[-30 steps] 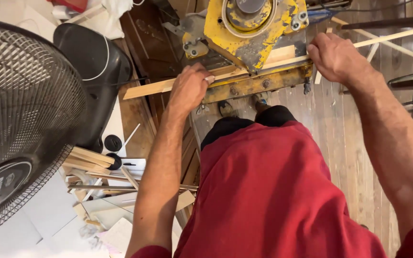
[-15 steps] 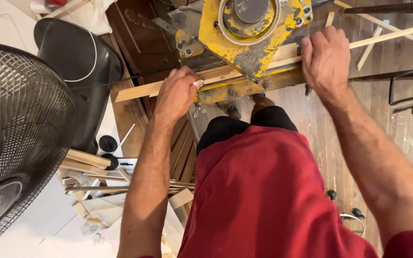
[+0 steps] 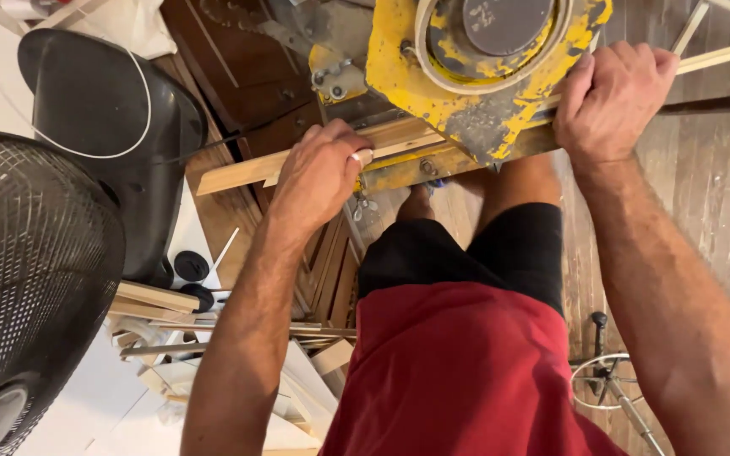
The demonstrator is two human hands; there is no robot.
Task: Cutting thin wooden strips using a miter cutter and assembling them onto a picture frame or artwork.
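The left hand (image 3: 318, 173) is pressing curled fingers onto the long wooden strip (image 3: 238, 173), lying across the yellow saw (image 3: 483, 76). At 1 o'clock, the right hand (image 3: 614, 97) is clenching the strip's other stretch.

One head-worn view, looking steeply down past the red shirt (image 3: 466, 371). It's close over the yellow saw (image 3: 483, 76) at the top edge, floor below.
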